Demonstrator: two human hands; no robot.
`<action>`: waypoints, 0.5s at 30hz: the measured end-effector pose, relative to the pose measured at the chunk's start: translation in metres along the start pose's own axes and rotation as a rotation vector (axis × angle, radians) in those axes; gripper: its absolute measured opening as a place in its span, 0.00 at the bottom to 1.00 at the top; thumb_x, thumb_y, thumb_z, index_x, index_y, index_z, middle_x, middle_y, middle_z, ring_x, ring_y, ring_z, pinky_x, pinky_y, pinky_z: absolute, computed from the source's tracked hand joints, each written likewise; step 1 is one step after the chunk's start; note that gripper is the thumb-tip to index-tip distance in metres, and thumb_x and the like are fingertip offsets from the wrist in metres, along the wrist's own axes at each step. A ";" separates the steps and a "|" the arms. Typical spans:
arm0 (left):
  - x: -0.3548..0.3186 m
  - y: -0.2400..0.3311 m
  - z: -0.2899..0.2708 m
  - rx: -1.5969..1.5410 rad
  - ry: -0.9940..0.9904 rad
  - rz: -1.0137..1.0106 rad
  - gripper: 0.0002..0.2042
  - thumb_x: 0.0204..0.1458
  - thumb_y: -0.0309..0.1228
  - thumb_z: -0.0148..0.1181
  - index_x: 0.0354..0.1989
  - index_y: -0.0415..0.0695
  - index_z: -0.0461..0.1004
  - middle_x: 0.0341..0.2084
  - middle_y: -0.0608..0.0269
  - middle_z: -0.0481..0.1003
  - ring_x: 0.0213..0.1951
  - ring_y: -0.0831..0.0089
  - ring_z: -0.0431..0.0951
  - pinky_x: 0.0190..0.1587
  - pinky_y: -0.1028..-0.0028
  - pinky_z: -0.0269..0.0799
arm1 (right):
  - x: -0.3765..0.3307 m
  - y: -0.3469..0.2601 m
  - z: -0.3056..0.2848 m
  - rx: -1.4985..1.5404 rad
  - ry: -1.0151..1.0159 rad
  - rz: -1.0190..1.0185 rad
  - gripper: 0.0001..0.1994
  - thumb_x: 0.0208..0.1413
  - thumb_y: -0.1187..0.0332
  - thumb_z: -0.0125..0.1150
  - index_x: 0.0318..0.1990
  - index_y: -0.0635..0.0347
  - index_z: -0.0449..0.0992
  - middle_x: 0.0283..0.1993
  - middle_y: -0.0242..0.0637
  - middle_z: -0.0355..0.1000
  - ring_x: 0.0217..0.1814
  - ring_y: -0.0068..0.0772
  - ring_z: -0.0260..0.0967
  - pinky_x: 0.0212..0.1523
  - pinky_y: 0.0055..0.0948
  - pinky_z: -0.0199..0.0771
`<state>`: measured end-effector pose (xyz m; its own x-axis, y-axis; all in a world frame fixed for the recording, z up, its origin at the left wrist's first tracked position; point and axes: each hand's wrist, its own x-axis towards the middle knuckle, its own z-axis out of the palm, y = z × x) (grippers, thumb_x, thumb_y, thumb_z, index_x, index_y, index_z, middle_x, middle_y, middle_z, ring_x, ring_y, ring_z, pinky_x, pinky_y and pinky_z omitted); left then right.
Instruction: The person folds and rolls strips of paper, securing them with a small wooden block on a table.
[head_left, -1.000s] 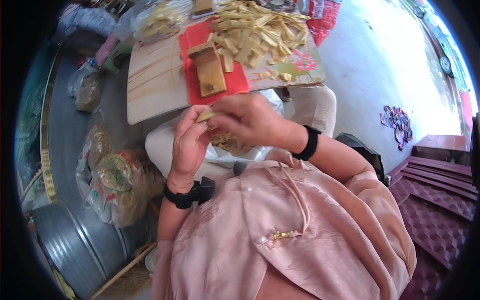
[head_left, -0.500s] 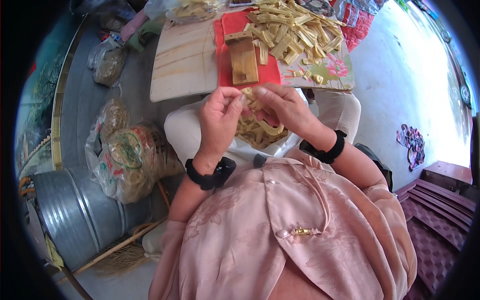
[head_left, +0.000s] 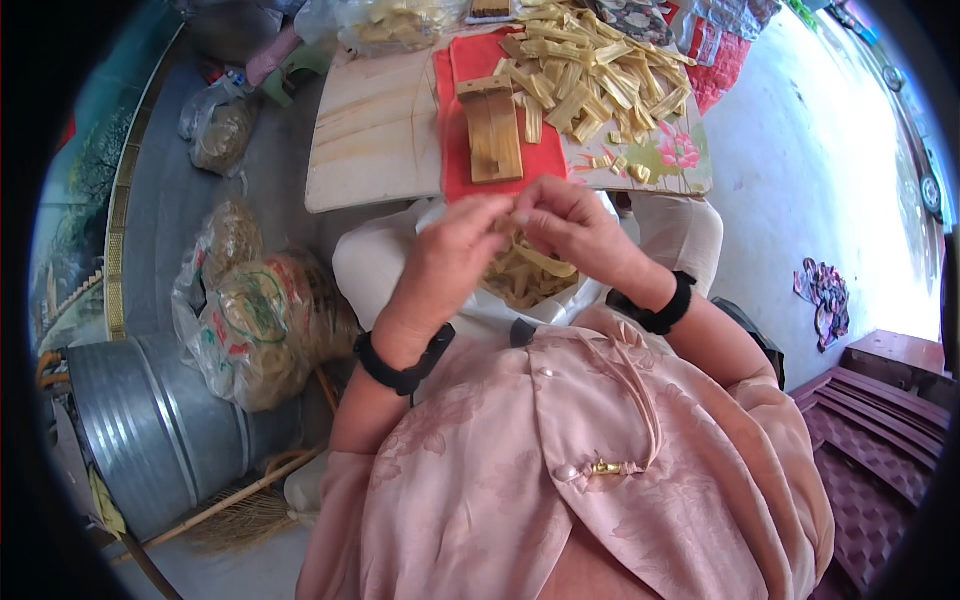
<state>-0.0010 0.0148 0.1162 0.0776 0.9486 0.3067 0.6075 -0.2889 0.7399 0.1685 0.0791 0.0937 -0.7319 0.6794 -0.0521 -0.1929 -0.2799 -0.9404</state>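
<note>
Strips [head_left: 528,280] lie jumbled beneath your left hand [head_left: 452,248] and right hand [head_left: 582,228]; whether your fingers [head_left: 549,193] hold one is unclear.

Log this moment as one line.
left hand: blurred, grip unclear | right hand: at small yellowish piece | below: white bag of yellowish strips
</note>
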 end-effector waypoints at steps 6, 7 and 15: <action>-0.008 -0.017 0.019 0.062 -0.113 -0.022 0.08 0.48 0.22 0.52 0.37 0.36 0.67 0.36 0.51 0.68 0.37 0.52 0.70 0.40 0.66 0.66 | 0.003 0.010 0.011 -0.163 0.031 0.003 0.06 0.55 0.71 0.55 0.32 0.63 0.65 0.24 0.27 0.65 0.25 0.14 0.62 0.24 0.17 0.63; -0.008 -0.022 0.022 0.126 -0.052 0.057 0.07 0.48 0.25 0.52 0.35 0.37 0.67 0.36 0.52 0.68 0.35 0.51 0.70 0.40 0.64 0.66 | 0.003 0.009 0.013 -0.130 0.036 -0.011 0.07 0.54 0.71 0.55 0.32 0.63 0.64 0.25 0.28 0.66 0.26 0.13 0.63 0.24 0.17 0.63; 0.001 -0.073 0.016 0.417 0.146 0.500 0.09 0.45 0.31 0.54 0.33 0.44 0.64 0.24 0.61 0.68 0.29 0.59 0.69 0.38 0.60 0.65 | -0.004 -0.001 0.034 -0.189 -0.086 -0.128 0.05 0.57 0.74 0.52 0.38 0.61 0.63 0.32 0.26 0.65 0.36 0.13 0.63 0.36 0.16 0.65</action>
<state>-0.0324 0.0392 0.0532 0.3387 0.6778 0.6525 0.7834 -0.5873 0.2034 0.1494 0.0537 0.1062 -0.7635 0.6391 0.0928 -0.1680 -0.0579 -0.9841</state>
